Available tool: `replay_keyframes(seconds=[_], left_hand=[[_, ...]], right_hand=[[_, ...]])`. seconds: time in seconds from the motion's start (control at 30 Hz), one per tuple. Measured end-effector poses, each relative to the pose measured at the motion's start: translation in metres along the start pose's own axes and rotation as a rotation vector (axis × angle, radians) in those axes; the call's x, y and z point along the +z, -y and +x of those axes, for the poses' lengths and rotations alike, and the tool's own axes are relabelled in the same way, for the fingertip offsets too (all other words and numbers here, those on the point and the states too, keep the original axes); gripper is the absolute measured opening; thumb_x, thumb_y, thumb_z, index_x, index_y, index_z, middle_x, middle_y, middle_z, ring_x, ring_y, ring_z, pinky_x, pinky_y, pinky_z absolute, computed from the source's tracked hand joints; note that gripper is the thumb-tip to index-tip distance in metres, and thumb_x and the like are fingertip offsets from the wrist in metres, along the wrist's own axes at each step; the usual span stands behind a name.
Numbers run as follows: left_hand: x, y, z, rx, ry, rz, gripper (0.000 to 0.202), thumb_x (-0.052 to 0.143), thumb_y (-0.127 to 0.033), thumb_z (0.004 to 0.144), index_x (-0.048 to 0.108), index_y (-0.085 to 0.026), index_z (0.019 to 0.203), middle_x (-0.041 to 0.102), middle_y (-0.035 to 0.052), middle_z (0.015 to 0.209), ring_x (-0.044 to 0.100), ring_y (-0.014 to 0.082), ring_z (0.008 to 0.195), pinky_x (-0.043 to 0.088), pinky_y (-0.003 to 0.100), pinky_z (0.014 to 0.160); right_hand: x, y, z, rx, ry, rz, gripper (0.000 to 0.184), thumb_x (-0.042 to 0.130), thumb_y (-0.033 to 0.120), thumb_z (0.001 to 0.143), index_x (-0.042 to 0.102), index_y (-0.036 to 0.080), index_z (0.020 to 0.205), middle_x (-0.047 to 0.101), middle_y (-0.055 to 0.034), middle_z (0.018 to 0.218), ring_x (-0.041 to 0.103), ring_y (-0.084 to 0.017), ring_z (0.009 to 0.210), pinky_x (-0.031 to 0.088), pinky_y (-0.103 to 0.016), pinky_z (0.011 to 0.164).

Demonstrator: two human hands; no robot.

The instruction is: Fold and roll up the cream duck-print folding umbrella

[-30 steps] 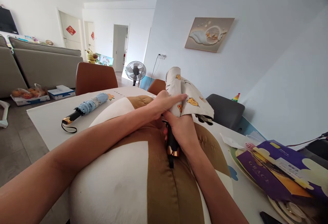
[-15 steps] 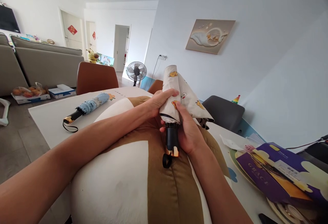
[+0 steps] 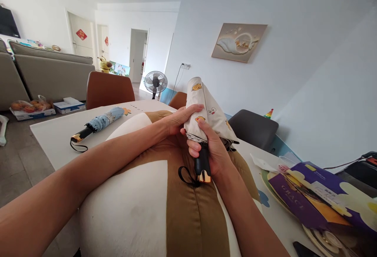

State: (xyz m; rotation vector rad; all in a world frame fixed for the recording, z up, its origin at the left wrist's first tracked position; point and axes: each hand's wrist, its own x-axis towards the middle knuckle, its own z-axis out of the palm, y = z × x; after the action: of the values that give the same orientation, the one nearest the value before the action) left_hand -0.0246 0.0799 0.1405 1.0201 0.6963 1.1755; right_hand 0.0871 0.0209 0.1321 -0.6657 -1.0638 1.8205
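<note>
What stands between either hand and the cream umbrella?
Nothing visible does. The left hand wraps the folded canopy of the cream umbrella, and the right hand grips it at the black handle, above the plush cushion.

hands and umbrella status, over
Left hand wrapped on cream umbrella canopy. Right hand grips its black handle. Folded, tip up over cushion. Blue umbrella apart on table.

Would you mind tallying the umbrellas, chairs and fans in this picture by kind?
Folding umbrellas: 2, the cream umbrella in the left hand and right hand, the blue umbrella on the table.
Chairs: 3, the near brown chair, the far brown chair, the dark grey chair.
Pedestal fan: 1.
Total: 6.
</note>
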Motion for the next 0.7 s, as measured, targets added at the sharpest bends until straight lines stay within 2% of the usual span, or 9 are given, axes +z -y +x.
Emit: replay_keyframes(seconds=[0.07,0.13,0.23,0.3,0.33,0.43,0.57,0.63,0.7], left_hand=[[-0.002,0.0,0.003,0.011,0.053,-0.015,0.027,0.065,-0.042,0.075,0.06,-0.015,0.073,0.061,0.0059,0.062,0.058,0.0157,0.054,0.05,0.029,0.059],[-0.005,-0.001,0.007,0.083,0.044,0.007,0.028,0.065,-0.041,0.076,0.06,-0.014,0.078,0.063,0.0072,0.068,0.061,0.0178,0.064,0.05,0.031,0.067],[-0.009,-0.004,0.013,0.285,-0.166,0.121,0.029,0.067,-0.04,0.075,0.059,-0.013,0.083,0.064,0.0066,0.076,0.062,0.0169,0.076,0.049,0.031,0.075],[-0.008,-0.006,0.014,0.379,-0.287,0.198,0.03,0.07,-0.039,0.072,0.058,-0.014,0.084,0.064,0.0055,0.078,0.061,0.0161,0.08,0.048,0.029,0.076],[-0.007,-0.006,0.013,0.389,-0.3,0.224,0.03,0.072,-0.038,0.07,0.058,-0.014,0.084,0.064,0.0055,0.079,0.061,0.0164,0.081,0.048,0.028,0.076],[-0.002,-0.004,0.008,0.276,-0.231,0.229,0.028,0.074,-0.035,0.068,0.06,-0.014,0.078,0.065,0.0081,0.077,0.062,0.0185,0.076,0.05,0.03,0.07],[0.001,-0.004,0.005,0.105,-0.198,0.032,0.018,0.072,-0.025,0.068,0.061,-0.012,0.073,0.066,0.0108,0.075,0.063,0.0207,0.069,0.054,0.036,0.068],[0.001,-0.006,0.005,0.092,-0.236,-0.066,0.016,0.072,-0.022,0.068,0.06,-0.012,0.072,0.065,0.0094,0.072,0.062,0.0204,0.068,0.054,0.038,0.07],[0.001,-0.008,0.004,0.083,-0.247,-0.126,0.015,0.072,-0.022,0.068,0.061,-0.012,0.072,0.064,0.0082,0.069,0.063,0.0208,0.069,0.054,0.038,0.073]], right_hand=[[0.001,-0.002,0.0,-0.024,-0.061,-0.015,0.022,0.063,0.036,0.082,0.055,0.015,0.08,0.06,0.0003,0.065,0.038,-0.003,0.033,0.037,-0.015,0.029],[0.003,-0.004,0.001,-0.064,-0.195,-0.078,0.021,0.065,0.033,0.079,0.053,0.016,0.078,0.055,0.0032,0.058,0.04,-0.004,0.033,0.039,-0.016,0.029],[0.006,-0.008,0.001,-0.102,-0.393,-0.254,0.022,0.067,0.034,0.077,0.054,0.016,0.081,0.049,0.0051,0.046,0.043,-0.009,0.031,0.039,-0.019,0.028],[0.009,-0.01,0.001,-0.1,-0.441,-0.363,0.025,0.068,0.037,0.076,0.055,0.015,0.082,0.048,0.0043,0.041,0.045,-0.011,0.03,0.039,-0.021,0.026],[0.01,-0.011,0.0,-0.096,-0.445,-0.404,0.027,0.068,0.038,0.076,0.056,0.015,0.082,0.049,0.0035,0.039,0.045,-0.012,0.029,0.04,-0.021,0.026],[0.013,-0.013,-0.001,-0.098,-0.437,-0.497,0.027,0.068,0.038,0.075,0.057,0.015,0.083,0.049,0.0029,0.037,0.045,-0.013,0.028,0.042,-0.022,0.027],[0.013,-0.014,-0.001,-0.052,-0.409,-0.543,0.026,0.067,0.037,0.076,0.059,0.013,0.082,0.05,0.0011,0.036,0.045,-0.012,0.029,0.043,-0.022,0.028],[0.011,-0.013,0.001,-0.04,-0.37,-0.48,0.027,0.069,0.036,0.075,0.061,0.011,0.083,0.056,-0.0016,0.044,0.051,-0.014,0.034,0.049,-0.024,0.032],[0.009,-0.012,0.002,-0.063,-0.321,-0.379,0.028,0.072,0.031,0.072,0.063,0.011,0.09,0.065,-0.0052,0.061,0.061,-0.016,0.049,0.056,-0.027,0.04]])
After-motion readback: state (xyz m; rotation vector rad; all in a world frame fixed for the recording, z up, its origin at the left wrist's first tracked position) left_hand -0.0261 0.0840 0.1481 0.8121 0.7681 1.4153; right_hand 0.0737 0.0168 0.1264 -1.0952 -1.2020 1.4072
